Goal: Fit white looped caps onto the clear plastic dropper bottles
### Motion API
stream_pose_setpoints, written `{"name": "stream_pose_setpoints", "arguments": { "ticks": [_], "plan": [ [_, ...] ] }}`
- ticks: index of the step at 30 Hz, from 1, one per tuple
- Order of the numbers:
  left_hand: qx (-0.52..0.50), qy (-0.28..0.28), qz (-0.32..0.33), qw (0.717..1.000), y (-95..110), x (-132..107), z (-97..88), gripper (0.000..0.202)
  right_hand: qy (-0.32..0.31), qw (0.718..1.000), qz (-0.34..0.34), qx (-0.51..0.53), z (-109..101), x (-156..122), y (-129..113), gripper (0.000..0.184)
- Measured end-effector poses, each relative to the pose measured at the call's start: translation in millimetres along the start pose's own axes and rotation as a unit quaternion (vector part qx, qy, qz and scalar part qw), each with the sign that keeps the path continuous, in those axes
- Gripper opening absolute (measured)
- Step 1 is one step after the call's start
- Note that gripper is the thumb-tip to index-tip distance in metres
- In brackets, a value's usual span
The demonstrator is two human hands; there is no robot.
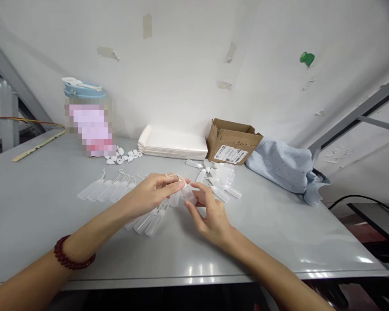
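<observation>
Over the middle of the table, both my hands meet at one small translucent plastic bottle (189,195), which is tilted. My left hand (160,190) pinches its white neck or cap end, where a thin pale strap loops over the fingers. Around the bottle's body curl the thumb and fingers of my right hand (210,211). Below and behind my left hand lie similar bottles (154,223) with thin straps. Another row of them (92,189) is to the left, partly covered by my forearm. A looser heap of bottles (223,175) lies beyond my right hand.
White caps (119,159) are scattered at the back left beside a blurred pink packet (92,125). A blue lidded container (84,90) stands behind it. Along the wall are a stack of white sheets (173,144), an open cardboard box (231,142) and a light blue cloth (278,166).
</observation>
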State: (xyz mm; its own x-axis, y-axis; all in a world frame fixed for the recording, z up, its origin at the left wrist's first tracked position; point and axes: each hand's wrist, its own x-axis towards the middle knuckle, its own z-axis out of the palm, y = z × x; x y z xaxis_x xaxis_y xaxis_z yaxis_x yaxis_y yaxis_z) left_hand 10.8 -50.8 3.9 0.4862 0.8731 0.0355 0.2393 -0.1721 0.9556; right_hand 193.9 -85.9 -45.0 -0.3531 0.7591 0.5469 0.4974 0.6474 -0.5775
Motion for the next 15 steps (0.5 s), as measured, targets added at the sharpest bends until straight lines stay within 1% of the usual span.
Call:
{"name": "stream_pose_setpoints", "arguments": {
  "ticks": [3,6,9,12,13,15],
  "plan": [
    [0.01,0.024,-0.001,1.0,3,-1,-1.0,0.029,0.024,0.998,-0.027,-0.059,0,-1,2,0.037],
    [0.011,0.034,-0.002,0.999,3,-2,-2.5,0.024,0.028,0.997,-0.023,-0.062,-2,-1,3,0.032],
    [0.009,0.043,0.005,0.999,0,-2,-5.3,0.022,0.009,0.999,0.034,0.015,-5,0,1,0.028],
    [0.003,0.03,0.021,0.999,-2,-1,-8.7,0.021,-0.03,0.988,0.101,0.111,-12,6,-3,0.024],
    [0.009,0.022,0.027,0.999,-3,-1,-9.8,0.021,-0.042,0.985,0.111,0.127,-14,8,-4,0.024],
    [0.032,0.004,0.032,0.999,-3,-1,-11.7,0.02,-0.055,0.985,0.108,0.124,-19,10,-5,0.024]
  ]
}}
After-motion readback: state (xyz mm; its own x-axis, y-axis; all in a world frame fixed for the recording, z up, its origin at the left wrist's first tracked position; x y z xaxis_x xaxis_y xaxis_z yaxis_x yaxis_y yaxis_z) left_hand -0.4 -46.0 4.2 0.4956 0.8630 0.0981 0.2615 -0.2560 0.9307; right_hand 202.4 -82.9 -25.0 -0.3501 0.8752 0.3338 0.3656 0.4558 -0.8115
